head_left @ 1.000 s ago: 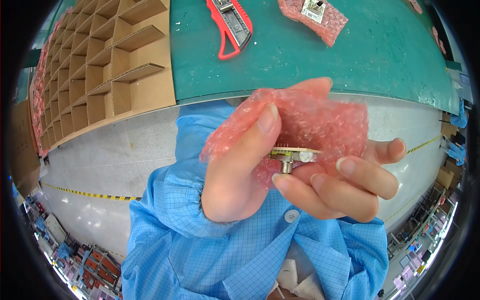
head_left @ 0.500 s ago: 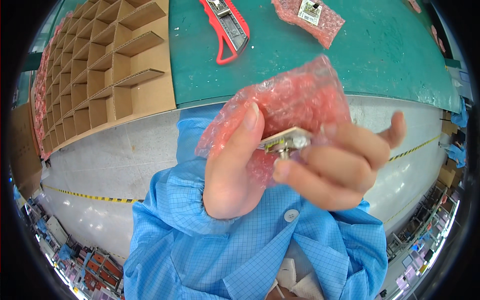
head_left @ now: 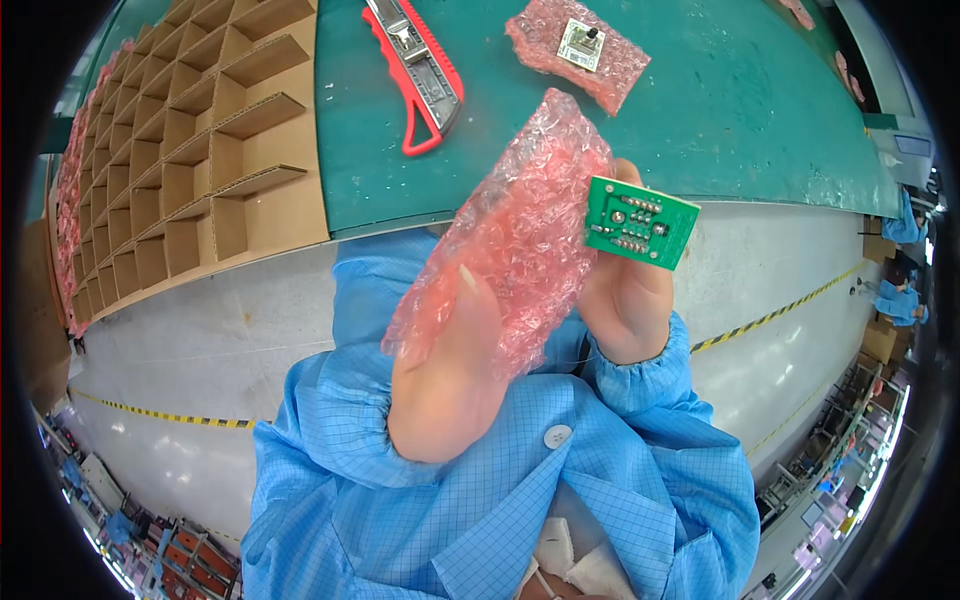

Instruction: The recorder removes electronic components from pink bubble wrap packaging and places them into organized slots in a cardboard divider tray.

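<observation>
A: Start close in. What has each hand got?

B: The left hand (head_left: 450, 385) is closed on the pink bubble bag (head_left: 515, 235), thumb flat against its near face. The right hand (head_left: 625, 300) pinches the green board (head_left: 640, 222), which sits just right of the bag and touches its edge, solder side toward the camera.

A: How would you handle that well?

B: I'd judge the board is best held by its edges, fingers off the solder pins, and kept level with the bag's mouth so nothing snags the film. The left thumb should pin only one layer, or the opening flattens.

A: What can't you see?

B: The bag's mouth itself; I can't tell which end is open. The right fingers are mostly behind the board and bag, and the board's component side faces away.

A: And farther off?

B: Beyond the bag, on the green mat (head_left: 760, 110), lies a red cutter (head_left: 420, 65), up and left of the bag. Up and right of it is a second bag (head_left: 575, 50) with a small board on top. Far left, a cardboard divider grid (head_left: 190, 170), cut off by the rim.
</observation>
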The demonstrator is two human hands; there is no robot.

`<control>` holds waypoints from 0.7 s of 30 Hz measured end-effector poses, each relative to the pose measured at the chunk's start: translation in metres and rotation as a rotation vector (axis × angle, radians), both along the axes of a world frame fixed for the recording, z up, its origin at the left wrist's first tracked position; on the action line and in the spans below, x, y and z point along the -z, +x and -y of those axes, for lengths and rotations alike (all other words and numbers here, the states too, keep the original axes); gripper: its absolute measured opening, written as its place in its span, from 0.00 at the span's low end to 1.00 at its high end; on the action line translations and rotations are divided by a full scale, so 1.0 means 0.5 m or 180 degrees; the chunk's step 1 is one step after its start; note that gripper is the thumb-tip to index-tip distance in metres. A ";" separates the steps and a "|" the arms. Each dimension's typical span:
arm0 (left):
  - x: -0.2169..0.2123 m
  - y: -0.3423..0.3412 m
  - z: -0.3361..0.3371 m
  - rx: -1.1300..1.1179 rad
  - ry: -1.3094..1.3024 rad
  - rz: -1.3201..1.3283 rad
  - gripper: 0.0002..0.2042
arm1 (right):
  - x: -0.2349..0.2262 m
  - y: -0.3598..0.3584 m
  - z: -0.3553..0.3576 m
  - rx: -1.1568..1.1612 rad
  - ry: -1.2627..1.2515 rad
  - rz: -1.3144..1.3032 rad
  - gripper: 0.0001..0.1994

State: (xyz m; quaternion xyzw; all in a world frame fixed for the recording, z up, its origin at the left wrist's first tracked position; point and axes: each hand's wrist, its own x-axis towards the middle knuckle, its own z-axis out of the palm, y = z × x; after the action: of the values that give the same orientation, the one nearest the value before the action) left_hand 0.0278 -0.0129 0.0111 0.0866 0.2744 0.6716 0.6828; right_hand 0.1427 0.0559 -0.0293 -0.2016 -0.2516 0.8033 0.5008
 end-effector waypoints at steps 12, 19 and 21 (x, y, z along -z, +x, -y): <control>-0.014 -0.005 -0.001 0.0177 0.0133 -0.0180 0.27 | -0.004 0.006 0.016 -0.0347 -0.0507 -0.0471 0.13; -0.019 -0.003 -0.004 0.0145 0.0070 -0.0127 0.27 | -0.012 0.004 0.018 -0.0271 -0.0491 -0.0458 0.13; -0.019 -0.002 -0.004 0.0134 0.0030 -0.0102 0.27 | -0.014 0.005 0.019 -0.0303 -0.0492 -0.0531 0.13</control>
State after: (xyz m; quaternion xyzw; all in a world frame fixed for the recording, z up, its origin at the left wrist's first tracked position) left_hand 0.0270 -0.0107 0.0204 0.1063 0.2802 0.6569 0.6919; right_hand 0.1453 0.0464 -0.0223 -0.1599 -0.1557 0.8571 0.4642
